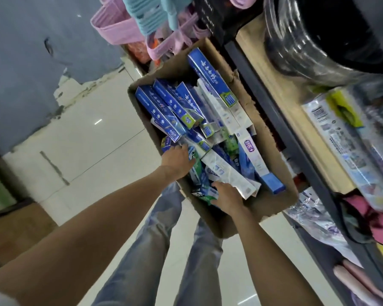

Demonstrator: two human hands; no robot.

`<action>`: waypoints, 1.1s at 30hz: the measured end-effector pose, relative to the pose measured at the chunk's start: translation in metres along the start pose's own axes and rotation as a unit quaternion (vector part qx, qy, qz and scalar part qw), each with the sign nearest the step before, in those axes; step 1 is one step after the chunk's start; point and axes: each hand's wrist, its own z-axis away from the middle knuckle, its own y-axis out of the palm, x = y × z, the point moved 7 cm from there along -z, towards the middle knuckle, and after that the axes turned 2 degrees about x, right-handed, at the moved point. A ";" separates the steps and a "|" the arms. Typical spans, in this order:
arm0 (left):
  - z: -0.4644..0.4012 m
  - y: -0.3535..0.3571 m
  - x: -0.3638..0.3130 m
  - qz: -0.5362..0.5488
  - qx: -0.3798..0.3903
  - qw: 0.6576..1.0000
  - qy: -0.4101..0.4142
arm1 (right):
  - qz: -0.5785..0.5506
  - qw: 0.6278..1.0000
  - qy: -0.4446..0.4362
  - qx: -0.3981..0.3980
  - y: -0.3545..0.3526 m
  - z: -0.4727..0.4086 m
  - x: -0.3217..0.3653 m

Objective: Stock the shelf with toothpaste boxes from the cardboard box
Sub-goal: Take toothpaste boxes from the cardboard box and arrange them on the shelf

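Observation:
An open cardboard box [272, 151] stands on the floor beside the shelf [283, 127]. It holds several toothpaste boxes in a loose heap, blue ones [161, 109] at the far end and white ones [228, 175] nearer me. My left hand [177, 160] reaches into the box's left side, its fingers down among blue and green boxes. My right hand [226, 196] is at the near end, gripping a green and white toothpaste box [205, 194]. The fingertips of both hands are hidden in the heap.
Pink baskets [119, 25] and blue hangers [150, 16] crowd the space beyond the box. The shelf on the right carries a black coiled hose [325, 40], packaged goods [345, 138] and cloths [376, 221]. White floor tiles [86, 138] stretch to the left. My jeans-clad legs [164, 250] are below.

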 end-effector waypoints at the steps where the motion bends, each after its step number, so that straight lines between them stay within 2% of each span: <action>1: -0.003 0.004 -0.002 0.005 0.006 1.000 -0.015 | -0.005 1.000 -0.001 -0.012 -0.001 0.000 0.001; 3: -0.007 0.012 -0.008 0.009 0.015 0.999 -0.031 | -0.048 0.997 -0.005 -0.058 -0.009 0.007 0.000; 5: -0.008 0.019 -0.012 0.033 0.020 0.998 -0.044 | -0.171 0.979 0.007 -0.115 -0.025 0.019 -0.009; 7: -0.008 0.021 -0.012 0.079 0.005 0.995 -0.060 | -0.308 0.940 0.010 -0.149 -0.045 0.034 -0.017; 11: -0.002 0.022 -0.010 0.186 -0.020 0.978 -0.089 | -0.498 0.852 0.002 -0.162 -0.085 0.062 -0.021; 13: 0.005 0.019 -0.012 0.248 -0.031 0.966 -0.071 | -0.550 0.817 0.023 -0.174 -0.097 0.074 -0.021; 17: 0.041 -0.023 -0.013 0.323 -0.112 0.939 0.038 | -0.593 0.776 0.048 -0.209 -0.119 0.110 -0.010; 20: 0.089 -0.076 -0.006 0.423 -0.160 0.888 0.081 | -0.588 0.779 0.026 -0.217 -0.146 0.145 0.012; 23: 0.136 -0.127 -0.003 0.596 -0.163 0.779 0.106 | -0.581 0.774 0.001 -0.253 -0.173 0.189 0.038; 26: 0.173 -0.166 -0.008 0.708 -0.145 0.683 0.109 | -0.568 0.771 -0.028 -0.288 -0.197 0.226 0.060; 29: 0.198 -0.189 -0.025 0.743 -0.116 0.646 0.131 | -0.535 0.777 -0.074 -0.323 -0.224 0.263 0.083; 31: 0.212 -0.199 -0.040 0.752 -0.085 0.640 0.133 | -0.529 0.780 -0.092 -0.321 -0.237 0.281 0.097; 33: 0.223 -0.209 -0.056 0.756 -0.052 0.637 0.144 | -0.549 0.761 -0.110 -0.327 -0.248 0.298 0.107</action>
